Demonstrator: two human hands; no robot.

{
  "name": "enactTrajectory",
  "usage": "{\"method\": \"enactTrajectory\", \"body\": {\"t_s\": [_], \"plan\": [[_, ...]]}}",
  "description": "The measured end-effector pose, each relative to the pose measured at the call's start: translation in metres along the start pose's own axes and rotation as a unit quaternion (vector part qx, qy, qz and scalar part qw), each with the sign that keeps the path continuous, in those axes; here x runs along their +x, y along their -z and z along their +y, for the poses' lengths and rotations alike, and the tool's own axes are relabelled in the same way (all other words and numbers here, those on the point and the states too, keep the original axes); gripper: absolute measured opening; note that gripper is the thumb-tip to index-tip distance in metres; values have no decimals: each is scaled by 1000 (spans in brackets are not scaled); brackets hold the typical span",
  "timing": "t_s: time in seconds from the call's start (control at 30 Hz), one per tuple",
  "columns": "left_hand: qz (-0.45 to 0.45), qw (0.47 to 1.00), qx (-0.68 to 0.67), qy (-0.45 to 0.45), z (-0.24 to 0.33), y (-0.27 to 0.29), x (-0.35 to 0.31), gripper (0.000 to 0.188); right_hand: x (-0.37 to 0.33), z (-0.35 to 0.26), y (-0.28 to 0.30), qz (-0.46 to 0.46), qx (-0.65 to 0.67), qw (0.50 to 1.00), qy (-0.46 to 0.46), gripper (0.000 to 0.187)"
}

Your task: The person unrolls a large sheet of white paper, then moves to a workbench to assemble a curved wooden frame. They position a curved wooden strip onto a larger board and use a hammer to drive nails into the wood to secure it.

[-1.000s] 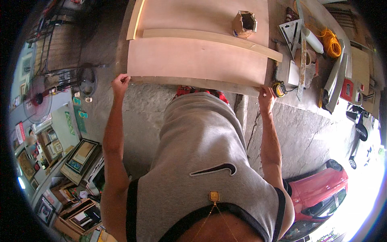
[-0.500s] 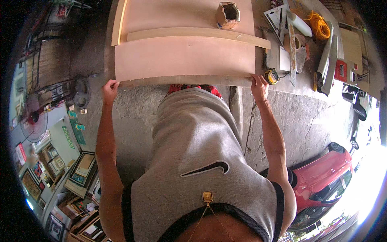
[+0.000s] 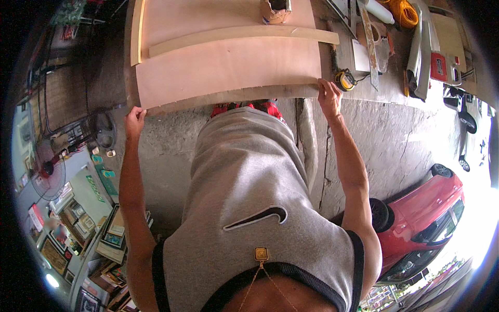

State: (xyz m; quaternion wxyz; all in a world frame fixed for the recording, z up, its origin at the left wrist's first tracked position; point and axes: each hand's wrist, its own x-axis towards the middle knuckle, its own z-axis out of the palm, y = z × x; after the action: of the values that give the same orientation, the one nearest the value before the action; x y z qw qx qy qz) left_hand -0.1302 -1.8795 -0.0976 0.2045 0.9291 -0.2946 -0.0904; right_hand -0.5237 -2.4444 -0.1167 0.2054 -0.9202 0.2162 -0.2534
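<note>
A thin pinkish sheet (image 3: 228,70), perhaps plywood, lies on a worn work table (image 3: 234,94) in front of me. My left hand (image 3: 135,121) pinches its near left corner between thumb and fingers. At the near right corner, my right hand (image 3: 329,98) has its bent fingers closed on the edge. Across the sheet runs a long pale wooden strip (image 3: 239,34), its right end reaching past the sheet. Another wooden strip (image 3: 137,34) lies along the left edge. Farther back stands an open-topped brown box (image 3: 276,12), partly cut off by the picture's upper edge.
Right of the sheet lie a yellow tape measure (image 3: 345,80), a metal ruler (image 3: 369,47), a roll of tape, white paper (image 3: 360,55) and an orange cord coil (image 3: 404,13). A standing fan (image 3: 48,169) and picture frames are at left. A red car (image 3: 421,218) stands at right.
The whole view has shifted and turned slightly, so the table and its things sit higher and farther left. Both hands keep hold of the sheet's near corners.
</note>
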Motion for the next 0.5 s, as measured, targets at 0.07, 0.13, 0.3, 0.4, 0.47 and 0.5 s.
{"method": "enactTrajectory", "body": {"t_s": [0.07,0.13,0.3,0.4,0.47,0.5], "plan": [[-4,1000,11,-12,3,3,1,20,0,1,0,-2,29,999,-29,22],[-12,999,24,-22,7,7,3,20,0,4,1,2,53,998,-47,30],[-61,997,40,-9,13,15,10,19,-2,6,3,-45,100,976,-189,31],[-56,998,36,4,14,16,10,17,-3,4,2,-34,65,984,-165,23],[-49,998,43,7,19,17,9,17,-5,1,0,-28,40,986,-160,18],[-45,998,51,4,23,18,7,18,-5,-1,0,-14,47,985,-163,19]]}}
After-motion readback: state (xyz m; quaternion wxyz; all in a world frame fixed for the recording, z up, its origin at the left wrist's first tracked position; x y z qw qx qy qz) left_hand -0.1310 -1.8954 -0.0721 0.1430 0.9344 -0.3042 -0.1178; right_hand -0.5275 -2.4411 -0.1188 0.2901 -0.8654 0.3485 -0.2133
